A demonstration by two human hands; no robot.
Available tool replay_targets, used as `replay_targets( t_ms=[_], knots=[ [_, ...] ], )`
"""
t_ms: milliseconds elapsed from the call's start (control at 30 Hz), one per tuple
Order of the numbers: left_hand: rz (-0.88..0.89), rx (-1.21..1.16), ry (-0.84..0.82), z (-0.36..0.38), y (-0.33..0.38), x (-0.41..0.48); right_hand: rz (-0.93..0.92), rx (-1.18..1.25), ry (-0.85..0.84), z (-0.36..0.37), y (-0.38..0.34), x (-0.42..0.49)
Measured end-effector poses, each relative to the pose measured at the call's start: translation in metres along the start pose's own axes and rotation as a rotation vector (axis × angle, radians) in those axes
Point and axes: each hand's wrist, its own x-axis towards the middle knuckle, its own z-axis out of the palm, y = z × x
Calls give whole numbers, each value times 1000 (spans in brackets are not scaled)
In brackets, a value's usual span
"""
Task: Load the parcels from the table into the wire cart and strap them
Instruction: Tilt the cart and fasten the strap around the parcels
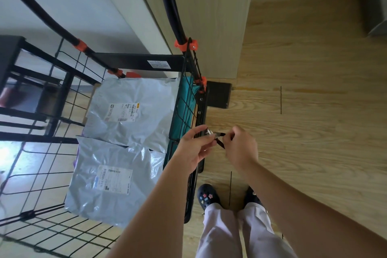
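Wire cart (129, 62) takes the 9 o'clock half of the view. Lower grey parcel (109, 182) lies flat inside at 7 o'clock, with the upper grey parcel (134, 111) near centre. Teal parcel (184, 111) stands against the cart's right wall. Just outside that wall, at 4 o'clock from centre, left hand (193, 145) fingers pinch the metal end of the black strap (220, 142). Right hand (240, 146) fingers are curled, pinching its other end. Clog (208, 196) on wood floor (314, 111), 6 o'clock.

One head-worn wide-angle view looks steeply down, close over the wire cart (188, 98) (edges bowed) and floor (314, 111).
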Motion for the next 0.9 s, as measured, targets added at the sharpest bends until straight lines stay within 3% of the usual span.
replay_targets(
  t_ms=[100, 233, 400, 467, 533, 567, 633, 700, 767, 833, 900],
  knots=[
    [-2, -15, 29, 1, 1, 3, -110, -93, -40, 0, -4, -3],
    [-46, 7, 118, 2, -2, 7, 0, -77, -95, 5, -5, 1],
    [-90, 145, 228, 0, -8, 15, -39, 1, -198, 15, 2, 3],
    [-96, 367, 221, -1, -11, 17, -32, -39, -174, 20, 6, 5],
    [-3, 765, 226, 0, -10, 12, -3, -95, -150, 24, 7, 6],
    [105, 969, 285, -1, -8, 8, 10, -122, -153, 25, 6, 7],
    [423, 1140, 398, 1, 2, -5, 21, -168, -187, 26, 2, 7],
    [709, 1159, 460, 3, 19, -20, 9, -165, -205, 29, -3, 8],
    [838, 1078, 546, 0, 43, -30, -20, -136, -201, 35, -8, 10],
    [796, 863, 695, -17, 69, -24, -49, -148, -199, 41, -13, 14],
    [593, 593, 736, -45, 86, 1, -71, -167, -203, 50, -15, 19]
  ],
)
